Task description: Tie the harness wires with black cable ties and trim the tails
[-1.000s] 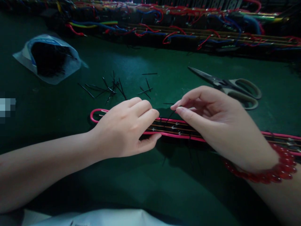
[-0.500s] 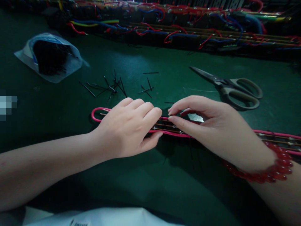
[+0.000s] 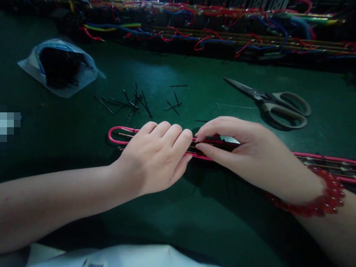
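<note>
A long strip assembly with metal rods is edged by a pink-red cable [image 3: 113, 141], which loops round its left end. My left hand [image 3: 160, 154] is closed over the strip, knuckles up, its thumb at the near edge. Just to the right, my right hand [image 3: 236, 142], with a red bead bracelet [image 3: 329, 196] at the wrist, has thumb and index finger bent close together at the strip. Whether a small thing is between those fingertips cannot be made out. Both palms hide part of the strip.
Scissors [image 3: 267, 102] lie beyond my right hand. Loose black ties [image 3: 135, 102] are scattered beyond my left hand, and an opened plastic bag [image 3: 83, 79] of dark strands lies at the upper left. Wired assemblies [image 3: 194, 37] span the back of the green table [image 3: 172, 218].
My left hand has shifted slightly towards me, uncovering more of the strip's left end. My right hand has moved a little left and down, its fingertips nearer the strip's middle.
</note>
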`<action>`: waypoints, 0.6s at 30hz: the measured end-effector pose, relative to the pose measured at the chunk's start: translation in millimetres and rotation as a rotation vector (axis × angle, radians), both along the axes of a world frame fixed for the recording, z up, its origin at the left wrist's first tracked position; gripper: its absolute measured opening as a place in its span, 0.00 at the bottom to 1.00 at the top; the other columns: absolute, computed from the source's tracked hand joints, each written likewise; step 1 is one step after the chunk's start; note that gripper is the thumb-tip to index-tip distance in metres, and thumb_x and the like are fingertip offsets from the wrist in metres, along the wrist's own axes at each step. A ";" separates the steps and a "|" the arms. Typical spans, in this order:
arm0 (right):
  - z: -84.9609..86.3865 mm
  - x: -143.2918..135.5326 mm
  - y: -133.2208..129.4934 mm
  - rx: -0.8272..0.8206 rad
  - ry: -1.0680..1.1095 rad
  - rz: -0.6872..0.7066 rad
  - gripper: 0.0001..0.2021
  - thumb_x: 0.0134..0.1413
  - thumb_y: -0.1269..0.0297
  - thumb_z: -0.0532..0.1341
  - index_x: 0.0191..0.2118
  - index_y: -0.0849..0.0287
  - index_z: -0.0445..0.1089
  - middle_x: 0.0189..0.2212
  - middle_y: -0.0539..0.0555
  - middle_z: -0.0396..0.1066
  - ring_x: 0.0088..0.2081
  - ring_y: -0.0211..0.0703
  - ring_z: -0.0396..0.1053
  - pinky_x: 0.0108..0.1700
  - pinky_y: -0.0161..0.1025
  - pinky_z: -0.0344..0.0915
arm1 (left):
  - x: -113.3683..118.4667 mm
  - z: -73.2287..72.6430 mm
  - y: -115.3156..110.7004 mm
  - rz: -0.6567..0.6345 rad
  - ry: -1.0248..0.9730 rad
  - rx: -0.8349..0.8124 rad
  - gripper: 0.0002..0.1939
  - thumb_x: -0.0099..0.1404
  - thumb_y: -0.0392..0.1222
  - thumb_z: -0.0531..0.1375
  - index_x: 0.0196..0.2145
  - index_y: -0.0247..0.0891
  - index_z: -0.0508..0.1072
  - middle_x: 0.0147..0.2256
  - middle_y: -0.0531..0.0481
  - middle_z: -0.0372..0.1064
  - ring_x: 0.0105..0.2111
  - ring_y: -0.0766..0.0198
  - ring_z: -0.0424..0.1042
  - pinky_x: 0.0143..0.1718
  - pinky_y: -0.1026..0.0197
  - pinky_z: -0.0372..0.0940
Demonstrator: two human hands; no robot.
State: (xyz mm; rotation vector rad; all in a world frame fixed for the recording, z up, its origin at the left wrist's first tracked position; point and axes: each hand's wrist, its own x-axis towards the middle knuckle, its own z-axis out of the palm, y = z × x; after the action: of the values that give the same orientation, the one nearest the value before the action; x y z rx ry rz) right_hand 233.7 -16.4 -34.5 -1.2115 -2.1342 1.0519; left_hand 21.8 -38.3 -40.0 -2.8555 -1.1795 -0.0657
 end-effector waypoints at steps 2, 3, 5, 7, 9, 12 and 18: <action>0.6 0.1 0.1 -0.002 -0.004 -0.005 0.02 0.58 0.61 0.65 0.35 0.50 0.75 0.34 0.50 0.77 0.35 0.46 0.73 0.35 0.44 0.71 | 0.3 -0.4 1.1 0.007 0.006 0.005 0.17 0.75 0.42 0.45 0.48 0.32 0.68 0.41 0.41 0.71 0.36 0.54 0.68 0.35 0.52 0.60; 1.0 -0.1 0.2 -0.002 -0.006 -0.007 0.02 0.57 0.61 0.65 0.35 0.50 0.75 0.34 0.50 0.77 0.35 0.46 0.73 0.35 0.44 0.71 | 0.6 -0.5 1.3 0.010 0.009 0.006 0.17 0.75 0.42 0.45 0.48 0.32 0.68 0.40 0.41 0.71 0.36 0.54 0.68 0.35 0.52 0.60; 1.6 -0.8 0.4 -0.003 -0.009 -0.008 0.02 0.57 0.61 0.65 0.35 0.50 0.75 0.34 0.50 0.77 0.34 0.46 0.73 0.35 0.44 0.71 | 1.2 -0.2 1.2 0.010 0.013 0.004 0.17 0.75 0.43 0.45 0.48 0.32 0.68 0.40 0.41 0.71 0.35 0.54 0.68 0.35 0.52 0.60; 2.2 -1.7 0.6 -0.006 -0.013 -0.007 0.02 0.57 0.61 0.65 0.34 0.50 0.75 0.33 0.50 0.77 0.34 0.47 0.73 0.35 0.44 0.71 | 1.6 0.5 1.0 0.010 0.015 -0.004 0.17 0.74 0.43 0.45 0.48 0.32 0.68 0.41 0.40 0.70 0.35 0.54 0.68 0.35 0.52 0.59; 2.5 -2.4 0.5 -0.010 -0.016 -0.010 0.03 0.56 0.61 0.65 0.34 0.50 0.76 0.33 0.50 0.77 0.34 0.47 0.74 0.35 0.44 0.71 | 1.6 1.4 0.9 0.007 0.016 -0.022 0.17 0.74 0.43 0.45 0.48 0.32 0.68 0.40 0.40 0.70 0.36 0.53 0.68 0.35 0.51 0.59; 2.2 -2.0 0.3 -0.010 -0.014 -0.012 0.03 0.56 0.61 0.64 0.34 0.51 0.76 0.33 0.51 0.77 0.34 0.47 0.74 0.34 0.44 0.70 | 1.0 2.9 1.1 -0.004 0.015 -0.052 0.16 0.72 0.42 0.47 0.49 0.32 0.67 0.42 0.39 0.70 0.37 0.52 0.68 0.36 0.50 0.60; 0.8 -0.6 -0.1 -0.008 -0.018 0.002 0.03 0.58 0.61 0.64 0.35 0.51 0.75 0.34 0.51 0.77 0.35 0.47 0.74 0.35 0.44 0.71 | -0.5 4.0 1.7 -0.012 0.020 -0.074 0.15 0.67 0.39 0.52 0.49 0.33 0.66 0.44 0.39 0.70 0.38 0.51 0.68 0.37 0.49 0.61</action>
State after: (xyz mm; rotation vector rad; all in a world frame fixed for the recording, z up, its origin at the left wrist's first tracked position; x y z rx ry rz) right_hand 233.1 -16.4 -33.6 -1.2269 -2.1472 1.0551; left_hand 21.4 -36.5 -35.9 -2.9198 -1.1858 0.0070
